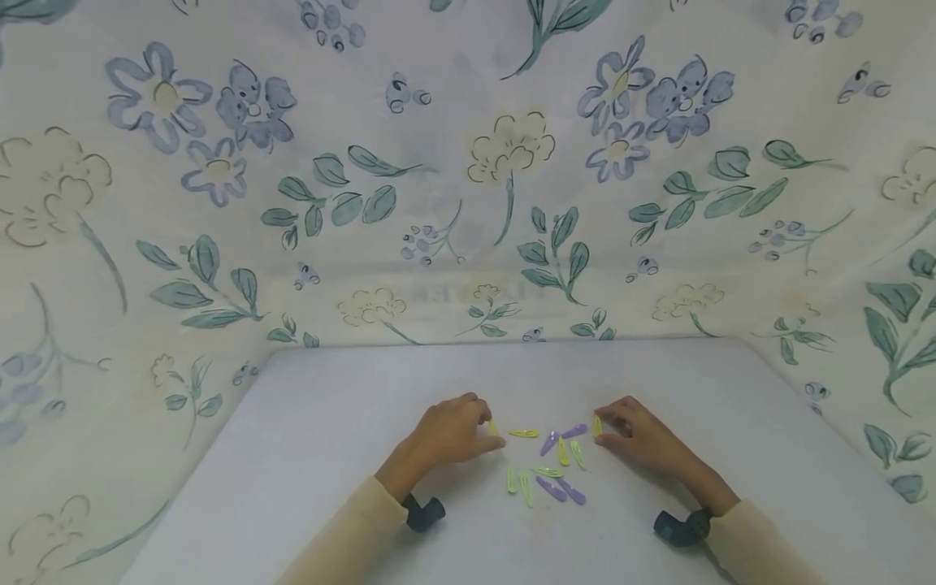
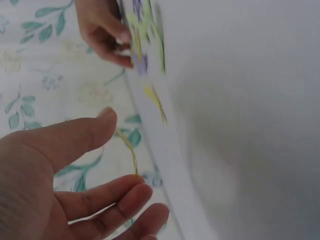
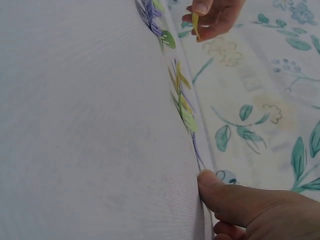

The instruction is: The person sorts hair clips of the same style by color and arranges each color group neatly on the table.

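Observation:
My left hand (image 1: 453, 431) pinches a yellow snap hair clip (image 1: 493, 427) by its two ends, between thumb and fingertips. The left wrist view shows that clip (image 2: 131, 149) edge-on, held off the table. Across the pile, my right hand (image 1: 639, 435) has another yellow hair clip (image 1: 598, 426) between its thumb and fingers. In the right wrist view the thumb (image 3: 212, 187) hides that clip. Between the hands lie several loose hair clips: yellow ones (image 1: 523, 433), purple ones (image 1: 550, 488) and light green ones (image 1: 526, 489).
The clips lie on a white table (image 1: 329, 422). A floral-patterned cloth (image 1: 439, 244) rises behind the table and along both sides. Dark bands with a camera sit on the left wrist (image 1: 424, 513) and the right wrist (image 1: 682, 528).

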The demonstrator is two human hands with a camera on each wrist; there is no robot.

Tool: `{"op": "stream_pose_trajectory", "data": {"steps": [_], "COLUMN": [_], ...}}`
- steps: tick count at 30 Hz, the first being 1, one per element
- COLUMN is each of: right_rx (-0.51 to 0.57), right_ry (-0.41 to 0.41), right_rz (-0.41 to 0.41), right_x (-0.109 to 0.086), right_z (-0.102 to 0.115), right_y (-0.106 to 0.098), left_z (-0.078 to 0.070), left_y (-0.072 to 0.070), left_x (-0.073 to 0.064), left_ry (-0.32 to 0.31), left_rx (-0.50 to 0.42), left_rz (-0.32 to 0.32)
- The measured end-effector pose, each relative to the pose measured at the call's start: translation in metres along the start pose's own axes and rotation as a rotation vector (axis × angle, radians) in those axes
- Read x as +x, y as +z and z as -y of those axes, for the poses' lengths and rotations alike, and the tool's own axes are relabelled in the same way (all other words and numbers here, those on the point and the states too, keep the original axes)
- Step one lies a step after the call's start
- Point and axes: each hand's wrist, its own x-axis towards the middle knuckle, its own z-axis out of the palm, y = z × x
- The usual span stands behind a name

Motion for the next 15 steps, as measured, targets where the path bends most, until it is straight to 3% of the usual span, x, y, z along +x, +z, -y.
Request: {"op": "stream_pose_trajectory", "data": {"steps": [7, 15], "right_rx": [-0.003, -0.009], "right_ry": [-0.023, -0.016], "right_rz": [0.006, 0.001], "right_x": [-0.002, -0.005], "right_z": [-0.002, 0.005], "right_y": [0.003, 0.000], "left_z": [0.038, 0.072], "left_y": [-0.025, -0.042], "left_x": [-0.013, -0.025], "left_ry": [-0.001, -0.045], "left_rx": [0.059, 0.116], "left_rz": [-0.099, -0.152]}}
